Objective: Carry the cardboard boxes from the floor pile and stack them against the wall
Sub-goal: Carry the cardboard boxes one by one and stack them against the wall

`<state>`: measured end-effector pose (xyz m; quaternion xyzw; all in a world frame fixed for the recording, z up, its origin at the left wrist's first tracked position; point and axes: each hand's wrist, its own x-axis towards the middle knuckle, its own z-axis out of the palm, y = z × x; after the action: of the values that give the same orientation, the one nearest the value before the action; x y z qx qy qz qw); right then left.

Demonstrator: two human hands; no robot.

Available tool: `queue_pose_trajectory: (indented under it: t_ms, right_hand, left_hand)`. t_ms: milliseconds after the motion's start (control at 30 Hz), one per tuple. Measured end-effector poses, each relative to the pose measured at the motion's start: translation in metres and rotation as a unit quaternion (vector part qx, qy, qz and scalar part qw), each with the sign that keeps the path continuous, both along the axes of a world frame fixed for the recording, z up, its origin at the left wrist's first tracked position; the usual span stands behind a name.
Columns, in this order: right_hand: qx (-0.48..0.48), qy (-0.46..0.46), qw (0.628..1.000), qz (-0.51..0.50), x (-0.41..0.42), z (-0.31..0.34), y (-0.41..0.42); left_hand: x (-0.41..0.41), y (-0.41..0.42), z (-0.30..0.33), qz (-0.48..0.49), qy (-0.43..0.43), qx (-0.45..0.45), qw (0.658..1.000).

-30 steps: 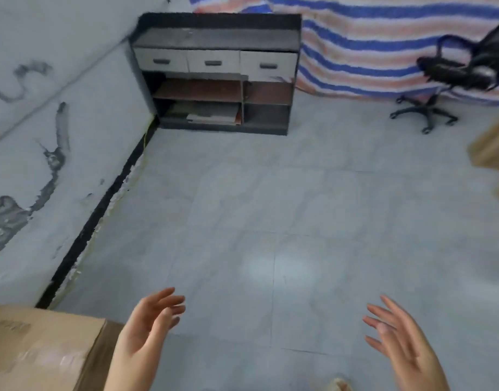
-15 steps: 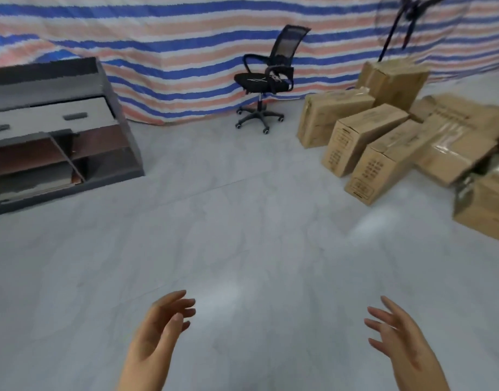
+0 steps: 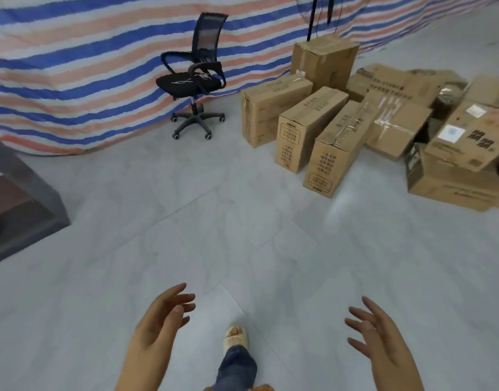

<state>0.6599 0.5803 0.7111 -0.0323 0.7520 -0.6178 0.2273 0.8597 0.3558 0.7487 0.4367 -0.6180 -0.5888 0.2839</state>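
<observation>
— Where are the cardboard boxes?

— Heaped on the floor toward its far right side, near the striped tarp. Three long boxes stand side by side at the front of the heap, touching one another; one taller box stands behind them against the tarp, and more lie tumbled to the right.

— And the hands?

— Both are low in front, holding nothing. The left hand has relaxed, spread fingers, palm turned inward. The right hand is the same, fingers fanned loosely. They are well apart from the boxes.

— Anything else?

— A black office chair stands left of the heap, before the tarp. A dark shelf unit shows at the floor's left edge. Between the hands, a foot in a pale sandal is on the floor.
</observation>
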Motion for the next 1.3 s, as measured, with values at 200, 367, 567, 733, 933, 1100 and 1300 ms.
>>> queue_pose_trajectory:
  t_ms: [200,367,567,733,933,1100,1300]
  right_hand:
    - [-0.014,0.024,0.998,-0.056,-0.086,0.007,-0.077]
    - [0.002,0.013,0.991,-0.134,-0.158,0.004,-0.1]
    - [0.021,0.009,0.988,-0.154,-0.294,-0.004,-0.115]
    - [0.033,0.044,0.989,-0.134,-0.435,0.018,-0.119]
    - [0.057,0.062,0.992,-0.091,-0.567,0.02,-0.143]
    - [0.073,0.04,0.992,-0.09,-0.636,-0.005,-0.181]
    - [0.087,-0.023,0.987,-0.132,-0.718,-0.047,-0.237]
  left_hand:
    - [-0.113,-0.108,0.014,-0.068,0.001,-0.02,0.997]
    - [-0.22,-0.157,0.008,-0.137,-0.022,-0.01,0.99]
    - [-0.37,-0.181,-0.01,-0.15,-0.029,-0.007,0.988]
    - [-0.491,-0.187,-0.002,-0.148,-0.006,-0.009,0.989]
    - [-0.599,-0.207,-0.002,-0.138,-0.034,0.005,0.99]
    - [-0.686,-0.248,-0.022,-0.167,-0.079,0.01,0.983]
    - [-0.805,-0.327,-0.061,-0.221,-0.133,0.039,0.965]
